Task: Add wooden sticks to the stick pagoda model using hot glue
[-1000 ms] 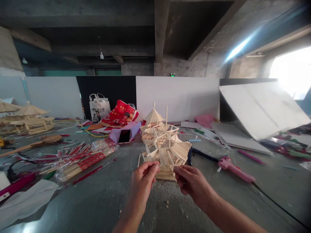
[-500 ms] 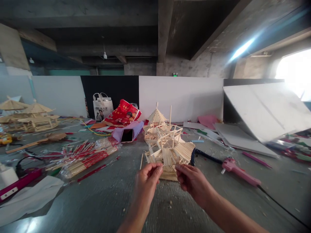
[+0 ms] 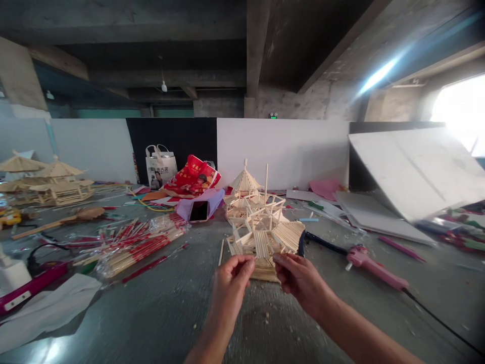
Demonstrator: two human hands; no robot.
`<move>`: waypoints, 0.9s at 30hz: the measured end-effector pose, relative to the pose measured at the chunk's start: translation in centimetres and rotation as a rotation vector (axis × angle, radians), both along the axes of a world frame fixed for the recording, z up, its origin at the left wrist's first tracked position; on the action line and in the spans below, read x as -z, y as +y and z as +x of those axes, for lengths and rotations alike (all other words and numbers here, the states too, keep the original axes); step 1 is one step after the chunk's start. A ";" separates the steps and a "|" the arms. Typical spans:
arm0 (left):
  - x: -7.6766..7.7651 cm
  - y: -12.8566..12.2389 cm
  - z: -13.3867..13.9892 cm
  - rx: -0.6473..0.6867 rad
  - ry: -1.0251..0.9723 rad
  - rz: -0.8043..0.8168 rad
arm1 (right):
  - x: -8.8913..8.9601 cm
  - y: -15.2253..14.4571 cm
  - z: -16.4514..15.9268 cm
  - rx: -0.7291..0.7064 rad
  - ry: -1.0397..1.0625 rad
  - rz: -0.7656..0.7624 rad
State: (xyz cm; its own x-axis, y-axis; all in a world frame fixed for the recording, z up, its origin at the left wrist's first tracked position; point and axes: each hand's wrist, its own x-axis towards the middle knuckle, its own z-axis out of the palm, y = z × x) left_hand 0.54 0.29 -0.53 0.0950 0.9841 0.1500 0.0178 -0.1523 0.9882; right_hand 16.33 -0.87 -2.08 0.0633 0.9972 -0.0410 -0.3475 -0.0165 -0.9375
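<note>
A pavilion model built of pale wooden sticks [image 3: 261,242] stands on the grey table straight ahead, with a pointed roof [image 3: 245,181] at its back and one upright stick rising beside it. My left hand [image 3: 234,278] is closed in a pinch at the model's front left, thumb against index finger. Level with it, my right hand [image 3: 297,275] pinches at the front right, close to the slatted roof panel [image 3: 290,236]. Whatever lies between the fingertips of either hand is too small to make out. Both hands partly cover the model's front base.
A pink hot glue gun [image 3: 375,268] with a black cord lies at right. Bundled sticks in red wrappers [image 3: 140,247], a phone [image 3: 199,211] and a red bag [image 3: 193,177] are left of the model. A purple power strip [image 3: 36,288] sits far left. White boards [image 3: 413,172] lean at right.
Both hands keep their pinches in almost the same place in front of the model. The view has shifted very slightly; nothing else has visibly moved.
</note>
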 end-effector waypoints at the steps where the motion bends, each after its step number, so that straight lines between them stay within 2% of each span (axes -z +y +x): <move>1: 0.0 0.0 0.0 0.000 -0.004 0.002 | -0.1 0.0 0.0 0.000 -0.004 -0.002; 8: -0.1 -0.2 0.0 -0.010 -0.023 0.005 | -0.5 0.2 0.0 -0.024 -0.015 -0.009; 18: 0.5 -0.1 0.0 -0.014 -0.041 0.005 | -0.2 0.5 0.0 -0.051 -0.008 -0.014; 27: -0.1 -0.4 -0.3 -0.010 -0.019 -0.025 | -0.3 0.4 -0.1 -0.053 0.004 -0.039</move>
State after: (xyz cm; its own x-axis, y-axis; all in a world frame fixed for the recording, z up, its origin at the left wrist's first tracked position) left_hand 0.24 -0.13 -0.41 0.0821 0.9885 0.1271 0.0004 -0.1276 0.9918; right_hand 16.23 -0.43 -1.83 0.0102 0.9967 -0.0802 -0.3486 -0.0716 -0.9345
